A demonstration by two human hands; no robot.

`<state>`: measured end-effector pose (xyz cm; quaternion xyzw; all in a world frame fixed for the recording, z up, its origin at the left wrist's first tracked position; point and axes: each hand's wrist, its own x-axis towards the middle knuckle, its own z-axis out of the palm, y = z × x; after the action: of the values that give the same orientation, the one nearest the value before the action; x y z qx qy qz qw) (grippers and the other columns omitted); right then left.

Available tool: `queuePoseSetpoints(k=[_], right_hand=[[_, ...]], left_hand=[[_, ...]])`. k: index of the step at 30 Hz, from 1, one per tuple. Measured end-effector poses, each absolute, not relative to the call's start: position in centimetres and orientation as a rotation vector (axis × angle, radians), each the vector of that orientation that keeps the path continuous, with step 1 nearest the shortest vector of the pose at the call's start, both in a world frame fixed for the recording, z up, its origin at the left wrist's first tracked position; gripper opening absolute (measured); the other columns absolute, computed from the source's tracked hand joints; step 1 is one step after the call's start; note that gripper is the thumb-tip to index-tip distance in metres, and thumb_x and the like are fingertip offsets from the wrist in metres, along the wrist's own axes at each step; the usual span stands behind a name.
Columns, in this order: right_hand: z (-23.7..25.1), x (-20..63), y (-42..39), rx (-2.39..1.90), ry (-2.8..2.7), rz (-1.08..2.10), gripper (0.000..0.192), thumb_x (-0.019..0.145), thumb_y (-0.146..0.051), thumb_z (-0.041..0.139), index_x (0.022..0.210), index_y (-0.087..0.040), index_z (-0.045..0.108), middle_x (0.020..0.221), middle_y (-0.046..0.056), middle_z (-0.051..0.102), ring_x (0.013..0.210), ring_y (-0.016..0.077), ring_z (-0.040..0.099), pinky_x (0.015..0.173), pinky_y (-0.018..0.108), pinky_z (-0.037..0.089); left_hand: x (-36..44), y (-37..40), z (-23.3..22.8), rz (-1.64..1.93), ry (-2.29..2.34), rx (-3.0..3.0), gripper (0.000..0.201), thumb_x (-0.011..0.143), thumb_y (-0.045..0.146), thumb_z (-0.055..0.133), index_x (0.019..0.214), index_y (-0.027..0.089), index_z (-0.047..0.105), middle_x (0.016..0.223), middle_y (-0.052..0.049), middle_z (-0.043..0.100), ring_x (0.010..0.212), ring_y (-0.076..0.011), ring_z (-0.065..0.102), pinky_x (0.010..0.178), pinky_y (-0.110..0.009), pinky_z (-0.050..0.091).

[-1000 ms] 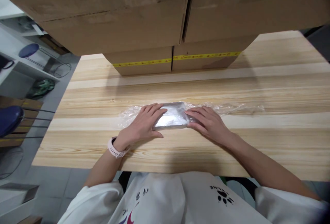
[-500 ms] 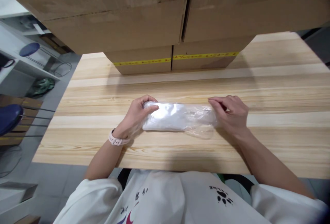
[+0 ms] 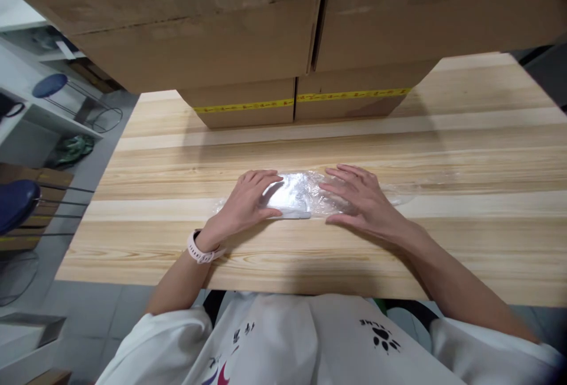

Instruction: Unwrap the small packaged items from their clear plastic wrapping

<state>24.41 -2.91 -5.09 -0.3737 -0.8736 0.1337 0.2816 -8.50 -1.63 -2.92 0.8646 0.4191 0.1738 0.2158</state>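
A flat white packet (image 3: 287, 197) in clear plastic wrap lies on the wooden table in front of me, its surface shiny with reflections. My left hand (image 3: 248, 199) spans its left end, with the fingers at the far edge and the thumb at the near edge. Loose crinkled plastic film (image 3: 315, 193) extends from the packet to the right, under my right hand (image 3: 357, 199). That hand lies over the film with fingers spread and thumb apart. More thin film trails out past its right side. What is beneath my palms is hidden.
Large cardboard boxes (image 3: 199, 25) are stacked at the back of the wooden table (image 3: 146, 237), the lower ones banded with yellow tape (image 3: 248, 105). Blue stools (image 3: 18, 205) and white shelving stand on the floor to the left.
My right hand has let go of the film's right end and moved left, spreading flat over the wrap. My left hand has shifted right and now spans the packet's width.
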Motion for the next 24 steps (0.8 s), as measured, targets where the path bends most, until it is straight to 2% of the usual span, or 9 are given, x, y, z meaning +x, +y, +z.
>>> queuePoseSetpoints(k=[2, 4, 8, 11, 14, 18, 21, 24], right_hand=[[-5.5, 24.3, -2.8, -0.989, -2.239, 0.358, 0.018, 0.100, -0.036, 0.064, 0.113, -0.031, 0.075, 0.125, 0.005, 0.075, 0.126, 0.0293, 0.064, 0.109, 0.053, 0.044], [-5.4, 24.3, -2.9, -1.017, -2.082, 0.400, 0.017, 0.100, -0.028, 0.060, 0.096, -0.030, 0.077, 0.099, 0.001, 0.080, 0.103, 0.0255, 0.073, 0.099, 0.049, 0.051], [-4.7, 24.1, -3.4, -1.253, -1.707, 0.480, 0.015, 0.096, -0.035, 0.066, 0.087, -0.028, 0.075, 0.079, 0.002, 0.077, 0.072, 0.0220, 0.072, 0.071, 0.040, 0.058], [-4.6, 24.5, -3.6, -1.382, -1.444, 0.536, 0.018, 0.093, -0.042, 0.070, 0.090, -0.025, 0.076, 0.062, -0.001, 0.068, 0.053, 0.0166, 0.063, 0.051, 0.030, 0.050], [-4.5, 25.4, -3.2, -1.409, -1.321, 0.484, 0.020, 0.091, -0.045, 0.073, 0.091, -0.025, 0.077, 0.058, -0.004, 0.061, 0.048, 0.0136, 0.054, 0.048, 0.028, 0.044], [-4.5, 26.9, -2.2, -1.445, -1.282, 0.417, 0.018, 0.091, -0.045, 0.075, 0.089, -0.028, 0.077, 0.066, -0.001, 0.066, 0.054, 0.0158, 0.055, 0.052, 0.032, 0.043], [-4.6, 27.8, -1.6, -1.488, -1.255, 0.414, 0.019, 0.089, -0.045, 0.077, 0.084, -0.027, 0.077, 0.064, 0.001, 0.065, 0.054, 0.0165, 0.054, 0.052, 0.032, 0.041], [-4.9, 28.2, -1.3, -1.530, -1.263, 0.419, 0.020, 0.088, -0.044, 0.077, 0.083, -0.025, 0.078, 0.065, 0.002, 0.064, 0.055, 0.0161, 0.052, 0.054, 0.033, 0.039]], left_hand=[[-8.8, -1.6, -3.4, 0.425, 1.188, 2.397, 0.069, 0.086, 0.060, 0.075, 0.142, 0.024, 0.056, 0.147, -0.015, 0.060, 0.134, -0.0348, 0.054, 0.112, -0.053, 0.041], [-9.1, -1.5, -3.6, 0.425, 1.195, 2.393, 0.067, 0.088, 0.059, 0.074, 0.143, 0.025, 0.055, 0.147, -0.015, 0.061, 0.133, -0.0341, 0.055, 0.112, -0.053, 0.041], [-9.4, -1.4, -3.5, 0.546, 1.202, 2.368, 0.057, 0.091, 0.053, 0.073, 0.140, 0.026, 0.059, 0.142, -0.012, 0.066, 0.129, -0.0318, 0.061, 0.110, -0.050, 0.045], [-9.9, -1.1, -3.3, 0.707, 1.343, 2.285, 0.029, 0.096, 0.041, 0.067, 0.119, 0.024, 0.071, 0.126, -0.010, 0.075, 0.118, -0.0285, 0.068, 0.104, -0.045, 0.049], [-10.5, -0.7, -2.8, 0.801, 1.551, 2.185, 0.017, 0.095, 0.033, 0.062, 0.095, 0.022, 0.074, 0.107, -0.008, 0.079, 0.103, -0.0260, 0.072, 0.097, -0.041, 0.051], [-10.5, -0.6, -2.2, 0.848, 1.727, 2.067, 0.016, 0.091, 0.034, 0.062, 0.085, 0.021, 0.071, 0.087, -0.005, 0.077, 0.084, -0.0215, 0.069, 0.082, -0.033, 0.050], [-10.0, -0.7, -2.0, 0.914, 1.855, 1.992, 0.016, 0.090, 0.033, 0.064, 0.081, 0.021, 0.069, 0.068, 0.000, 0.067, 0.064, -0.0155, 0.057, 0.068, -0.027, 0.043], [-10.0, -0.9, -1.8, 0.989, 1.956, 1.977, 0.017, 0.090, 0.034, 0.067, 0.081, 0.020, 0.070, 0.056, 0.005, 0.052, 0.054, -0.0117, 0.046, 0.061, -0.025, 0.035]])
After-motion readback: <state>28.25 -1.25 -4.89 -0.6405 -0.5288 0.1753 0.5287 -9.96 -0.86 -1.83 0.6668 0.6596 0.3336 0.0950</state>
